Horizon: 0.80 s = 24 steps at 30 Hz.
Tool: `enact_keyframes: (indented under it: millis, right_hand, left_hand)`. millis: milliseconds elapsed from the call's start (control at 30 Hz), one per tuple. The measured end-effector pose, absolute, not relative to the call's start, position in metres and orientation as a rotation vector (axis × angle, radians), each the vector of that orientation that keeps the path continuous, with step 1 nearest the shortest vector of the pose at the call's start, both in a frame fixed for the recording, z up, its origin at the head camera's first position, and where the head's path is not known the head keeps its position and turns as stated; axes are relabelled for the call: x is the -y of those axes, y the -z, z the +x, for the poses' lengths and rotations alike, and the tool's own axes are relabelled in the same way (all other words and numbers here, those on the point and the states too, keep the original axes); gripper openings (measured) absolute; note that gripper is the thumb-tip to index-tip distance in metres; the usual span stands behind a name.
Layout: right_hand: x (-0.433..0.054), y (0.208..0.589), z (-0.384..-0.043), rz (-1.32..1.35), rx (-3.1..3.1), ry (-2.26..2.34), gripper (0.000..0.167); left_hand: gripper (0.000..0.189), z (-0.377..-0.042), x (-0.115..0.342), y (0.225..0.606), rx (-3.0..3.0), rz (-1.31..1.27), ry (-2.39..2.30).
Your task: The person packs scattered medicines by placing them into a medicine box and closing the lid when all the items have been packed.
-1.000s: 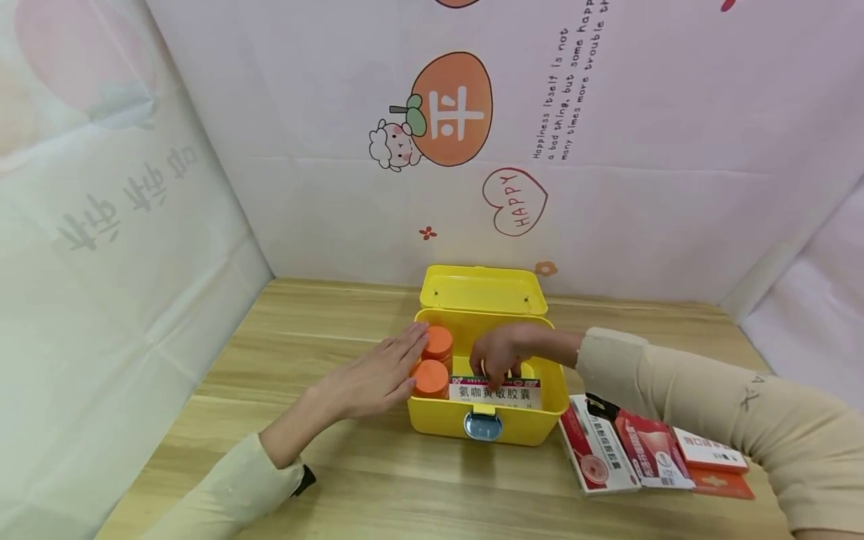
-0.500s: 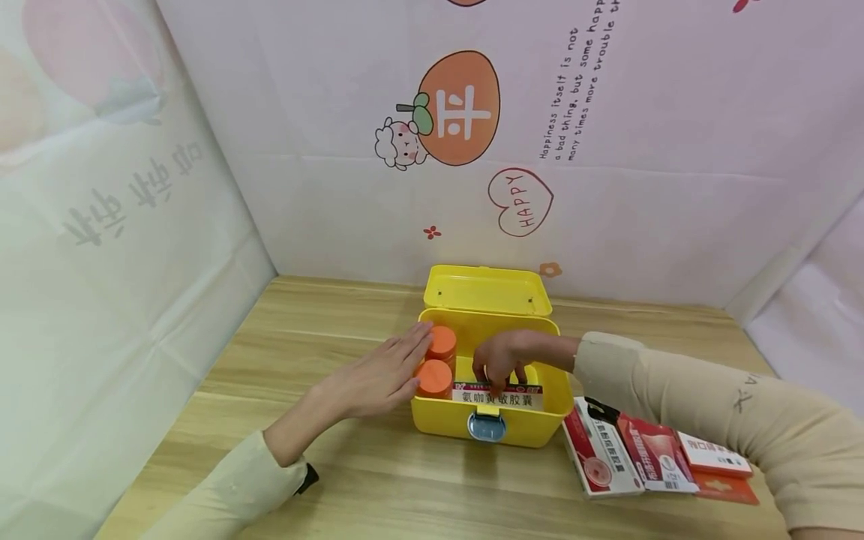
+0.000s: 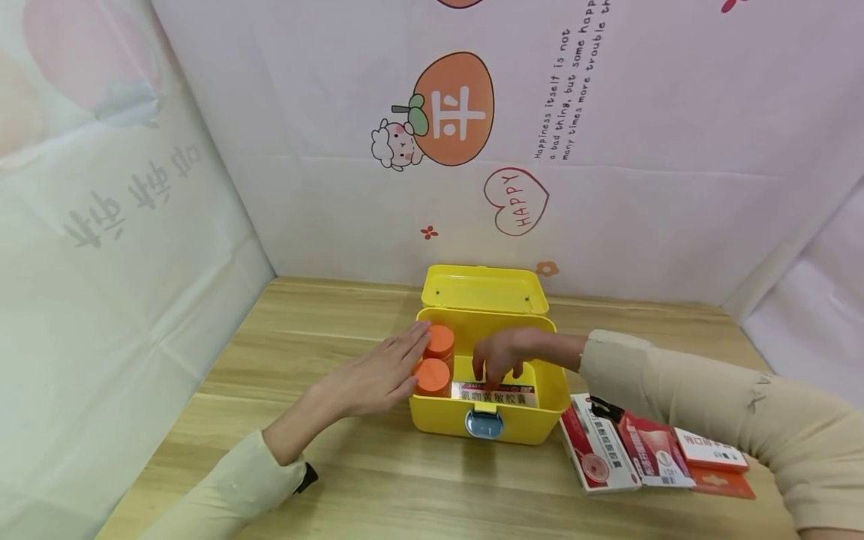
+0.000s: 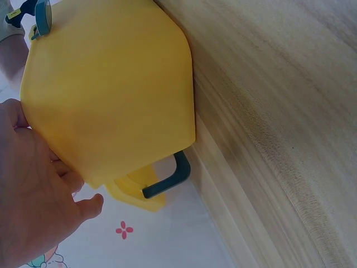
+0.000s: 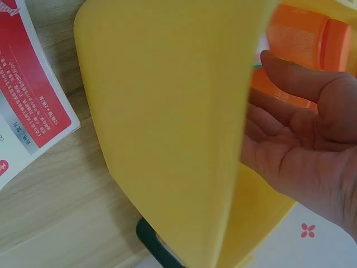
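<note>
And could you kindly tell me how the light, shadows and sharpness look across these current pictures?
Head view: bright, even light, with the yellow box casting a soft shadow on the table; left wrist view: dimmer; right wrist view: the box's near edge is blurred, and lettering on the upper orange bottle is faint.

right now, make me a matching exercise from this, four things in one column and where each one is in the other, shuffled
1. Lid
2. Orange-capped bottles
3. Row of packs
4. Left hand

A. On the table, to the right
B. At the left edge of the yellow box
C. Open, behind
D. Inside, upright

Pairs: 1-C, 2-D, 3-A, 4-B
</note>
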State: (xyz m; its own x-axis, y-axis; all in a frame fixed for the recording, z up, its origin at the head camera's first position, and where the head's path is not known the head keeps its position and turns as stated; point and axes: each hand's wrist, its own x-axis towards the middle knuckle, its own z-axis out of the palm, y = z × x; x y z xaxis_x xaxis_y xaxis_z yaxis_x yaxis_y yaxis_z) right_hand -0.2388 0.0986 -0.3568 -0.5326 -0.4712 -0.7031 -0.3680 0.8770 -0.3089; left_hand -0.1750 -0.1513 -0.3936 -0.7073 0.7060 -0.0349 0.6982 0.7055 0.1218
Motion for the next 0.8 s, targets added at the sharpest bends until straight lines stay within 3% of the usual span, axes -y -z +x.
enact_keyframes:
  millis: [267,800]
  right_hand:
    - [-0.109,0.338,-0.231,-0.685,-2.219,0.215,0.039]
    - [-0.152,0.308,-0.201,-0.735,-2.348,0.602,0.032]
  left_hand:
    - [0.065,-0.173,0.150,0.391,-2.828,1.155,-0.159]
    - [0.066,-0.173,0.151,0.393,-2.829,1.158,-0.173]
